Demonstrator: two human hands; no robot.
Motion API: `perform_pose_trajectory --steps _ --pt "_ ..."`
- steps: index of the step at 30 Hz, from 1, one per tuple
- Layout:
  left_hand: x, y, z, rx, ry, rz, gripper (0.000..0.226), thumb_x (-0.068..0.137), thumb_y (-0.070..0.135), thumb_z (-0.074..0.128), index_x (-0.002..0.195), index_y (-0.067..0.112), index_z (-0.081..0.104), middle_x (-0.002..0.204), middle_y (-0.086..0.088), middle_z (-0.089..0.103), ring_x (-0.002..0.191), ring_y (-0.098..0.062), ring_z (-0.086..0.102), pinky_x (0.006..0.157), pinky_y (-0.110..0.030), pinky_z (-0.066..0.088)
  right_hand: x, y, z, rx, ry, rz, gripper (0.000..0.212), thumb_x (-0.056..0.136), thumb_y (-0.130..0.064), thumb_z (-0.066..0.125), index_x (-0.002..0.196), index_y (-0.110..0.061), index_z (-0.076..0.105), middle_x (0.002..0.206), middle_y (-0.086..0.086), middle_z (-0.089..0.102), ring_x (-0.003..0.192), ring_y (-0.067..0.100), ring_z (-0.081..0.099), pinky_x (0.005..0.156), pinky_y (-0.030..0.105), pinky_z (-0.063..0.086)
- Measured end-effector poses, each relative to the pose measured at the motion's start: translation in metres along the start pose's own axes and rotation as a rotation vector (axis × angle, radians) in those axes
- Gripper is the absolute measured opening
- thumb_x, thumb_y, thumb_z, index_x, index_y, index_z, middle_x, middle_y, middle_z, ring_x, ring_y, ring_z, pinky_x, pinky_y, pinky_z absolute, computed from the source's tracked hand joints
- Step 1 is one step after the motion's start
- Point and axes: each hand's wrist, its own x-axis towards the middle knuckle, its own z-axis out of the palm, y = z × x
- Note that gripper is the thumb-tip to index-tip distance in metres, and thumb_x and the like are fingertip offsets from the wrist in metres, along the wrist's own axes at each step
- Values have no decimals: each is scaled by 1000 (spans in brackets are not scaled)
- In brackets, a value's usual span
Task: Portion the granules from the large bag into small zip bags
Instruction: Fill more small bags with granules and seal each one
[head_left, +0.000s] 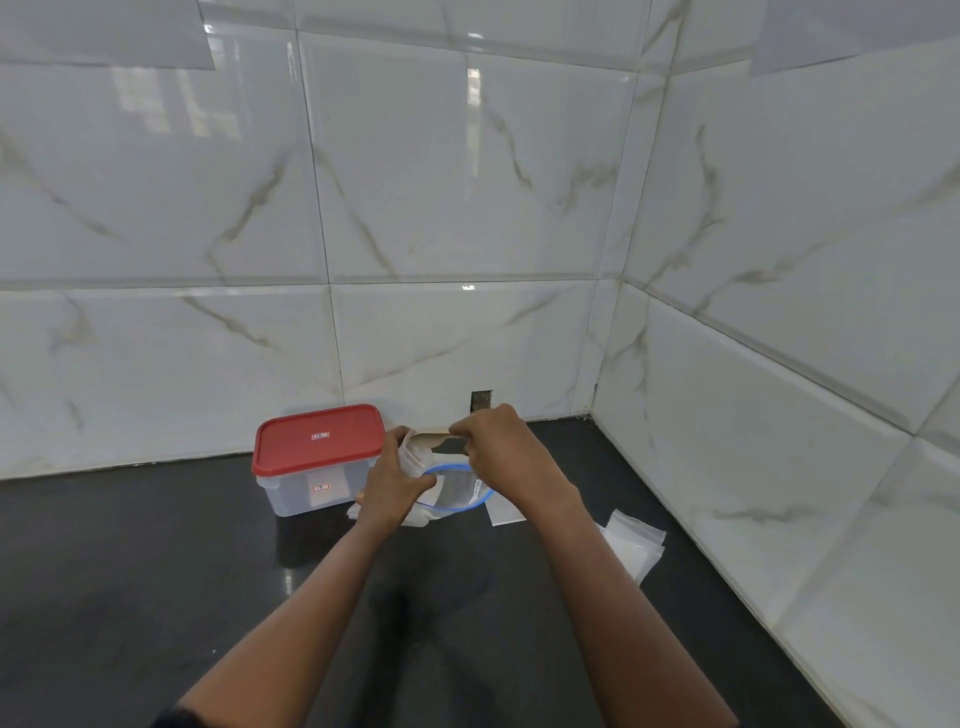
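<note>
White tiled walls (467, 182) behind and on the right, meeting in a corner. Dark counter (156, 571) below.

Far left on the counter, close to the back wall: clear box (311, 488) with a red lid (318, 441), shut.

Just beside it, left hand (395, 483), fingers curled round the side of a clear bag (413, 454), holding it up off the counter. Likely the large bag, with something tan at its top, maybe the granules (431, 439); too small to tell for sure.

Next, right hand (493, 447), fingertips pinched tight on the top edge of that same bag.

Under both hands, small zip bag (457, 488) with a blue rim, mouth wide open. Hard to tell whether held or just resting.

Further right, flat pile of spare zip bags (636, 545), lying near the right wall.

Looks like the pouring step, or the opening just before it. To do it well:
- Keep the top bag's mouth right over the blue rim
- Tip slowly, a little at a time
- Hold both sides firm
- Stop well below the zip line

Not much room on the left because of the box, and not much behind because of the wall. More room toward the body, over the dark counter, so best to pull back that way. Take care not to bump the spare pile on the right
</note>
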Motion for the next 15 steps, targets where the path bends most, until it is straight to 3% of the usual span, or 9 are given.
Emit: perform_pose_trajectory --steps 2,5,8,13,15 --pt "0 -2 -1 -3 12 -20 66 73 14 75 126 22 37 109 2 53 99 -22 53 86 -35 46 0 6 -5 50 40 101 42 87 2 41 121 -9 63 115 17 60 106 31 55 83 30 44" --pt "0 -2 -4 8 47 -41 62 74 17 74 125 24 38 106 3 53 100 -24 53 90 -41 46 0 16 -10 89 1 228 35 87 0 43 113 -5 65 114 15 55 97 30 61 86 33 50" --pt "-2 0 -7 56 80 -30 54 79 25 70 124 24 40 103 6 52 95 -20 51 91 -43 44 -3 16 0 67 -91 216 33 87 1 48 113 -6 67 116 14 59 95 27 64 85 32 52" --pt "-10 2 -16 41 45 44 43 82 25 67 119 24 46 99 6 58 92 -20 56 79 -30 39 1 0 60 -27 -238 169 35 91 2 46 124 -4 58 121 19 53 108 33 59 89 36 48" --pt "-12 2 -22 37 15 85 42 82 23 68 119 24 48 102 6 60 96 -20 58 81 -30 42 4 -5 81 39 -219 146 29 93 1 43 117 -1 59 114 21 59 99 33 59 82 38 47"
